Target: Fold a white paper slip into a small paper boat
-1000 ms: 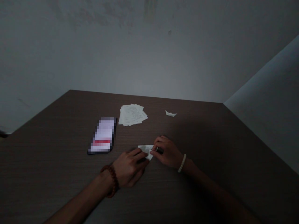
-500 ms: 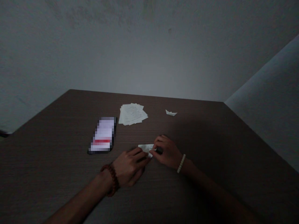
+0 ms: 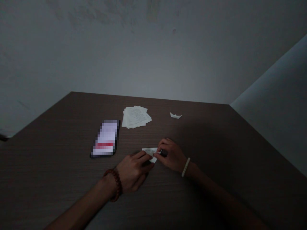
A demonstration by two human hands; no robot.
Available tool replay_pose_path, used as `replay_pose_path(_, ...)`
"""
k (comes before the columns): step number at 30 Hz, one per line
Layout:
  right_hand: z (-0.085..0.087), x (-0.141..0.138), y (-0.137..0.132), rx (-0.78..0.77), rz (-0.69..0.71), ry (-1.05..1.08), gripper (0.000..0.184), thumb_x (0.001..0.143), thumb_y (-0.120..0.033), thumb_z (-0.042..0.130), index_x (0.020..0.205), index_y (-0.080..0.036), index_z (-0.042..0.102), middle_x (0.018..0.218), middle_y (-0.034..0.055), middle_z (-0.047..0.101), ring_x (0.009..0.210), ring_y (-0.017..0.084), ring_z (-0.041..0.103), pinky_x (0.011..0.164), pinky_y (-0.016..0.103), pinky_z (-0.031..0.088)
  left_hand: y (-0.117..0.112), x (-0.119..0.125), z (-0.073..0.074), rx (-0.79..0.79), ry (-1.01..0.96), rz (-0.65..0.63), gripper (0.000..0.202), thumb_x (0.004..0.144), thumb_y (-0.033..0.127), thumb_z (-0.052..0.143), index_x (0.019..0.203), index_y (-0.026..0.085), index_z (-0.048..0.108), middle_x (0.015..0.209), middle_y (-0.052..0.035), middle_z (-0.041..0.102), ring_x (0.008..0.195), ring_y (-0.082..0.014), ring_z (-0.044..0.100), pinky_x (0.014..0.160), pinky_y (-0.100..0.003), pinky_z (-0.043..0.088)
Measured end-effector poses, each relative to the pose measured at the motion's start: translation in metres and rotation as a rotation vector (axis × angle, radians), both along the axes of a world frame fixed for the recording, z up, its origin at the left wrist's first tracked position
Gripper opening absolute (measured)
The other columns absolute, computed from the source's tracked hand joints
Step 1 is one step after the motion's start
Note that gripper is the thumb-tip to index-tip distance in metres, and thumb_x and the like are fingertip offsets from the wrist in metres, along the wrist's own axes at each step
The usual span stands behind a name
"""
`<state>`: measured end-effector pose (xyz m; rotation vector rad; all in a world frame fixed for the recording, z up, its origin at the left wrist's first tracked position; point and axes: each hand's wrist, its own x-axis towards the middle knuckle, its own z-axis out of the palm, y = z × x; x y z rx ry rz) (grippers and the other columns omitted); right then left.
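A small folded white paper lies on the dark wooden table, pinched between both hands. My left hand, with a brown bead bracelet at the wrist, presses its fingertips on the paper's near left edge. My right hand, wearing a white bead bracelet, has thumb and fingers closed on the paper's right end. Most of the paper is hidden under the fingers. The room is dim.
A fanned stack of white printed sheets lies further back at the centre. A phone with a lit screen rests to the left. A small folded paper boat sits at the back right. Walls border the table behind and to the right.
Both hands stay on the folded paper; the fingers have shifted slightly and less of the paper's lower part shows. Nothing else moved.
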<state>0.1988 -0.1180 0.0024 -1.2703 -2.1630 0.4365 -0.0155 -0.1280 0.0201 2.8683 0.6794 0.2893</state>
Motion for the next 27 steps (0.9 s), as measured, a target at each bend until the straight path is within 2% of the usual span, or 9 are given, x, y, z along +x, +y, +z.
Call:
replay_pose_path(5,-0.001,0.0,0.0,-0.005,-0.005,0.006,0.013,0.075,-0.022,0.071,0.073,-0.019,0.059,0.083,0.0025,0.058,0.08,0.017,0.053,0.073,0.03,0.043,0.0,0.0,0.002,0.0,0.004,-0.008,0.032,0.081,0.02,0.047,0.111,0.019,0.058,0.109,-0.0104,0.056,0.097,-0.0256,0.051,0.071,-0.036,0.05)
replay_pose_path(11,-0.002,0.001,0.001,-0.021,-0.005,0.024,0.011,0.075,-0.02,0.071,0.073,-0.019,0.06,0.083,0.0021,0.058,0.083,0.016,0.054,0.075,0.029,0.043,0.0,0.001,0.001,0.038,0.004,-0.04,0.033,0.081,0.018,0.048,0.113,0.018,0.057,0.125,-0.0096,0.054,0.099,-0.0242,0.051,0.073,-0.034,0.05)
replay_pose_path(18,0.003,0.011,0.004,-0.008,-0.005,-0.002,0.009,0.077,-0.019,0.069,0.074,-0.018,0.061,0.085,0.0029,0.058,0.082,0.017,0.052,0.076,0.031,0.042,0.002,0.0,-0.004,0.01,-0.017,-0.042,0.034,0.08,0.019,0.048,0.113,0.018,0.058,0.123,-0.0068,0.058,0.1,-0.0245,0.051,0.079,-0.037,0.05)
replay_pose_path(27,0.0,0.009,0.004,0.005,-0.028,-0.033,0.01,0.077,-0.02,0.068,0.072,-0.018,0.06,0.088,0.0033,0.057,0.085,0.017,0.051,0.079,0.032,0.042,0.0,0.0,-0.006,0.03,-0.019,-0.017,0.037,0.08,0.019,0.048,0.115,0.018,0.058,0.127,-0.0062,0.057,0.099,-0.0254,0.052,0.074,-0.037,0.051)
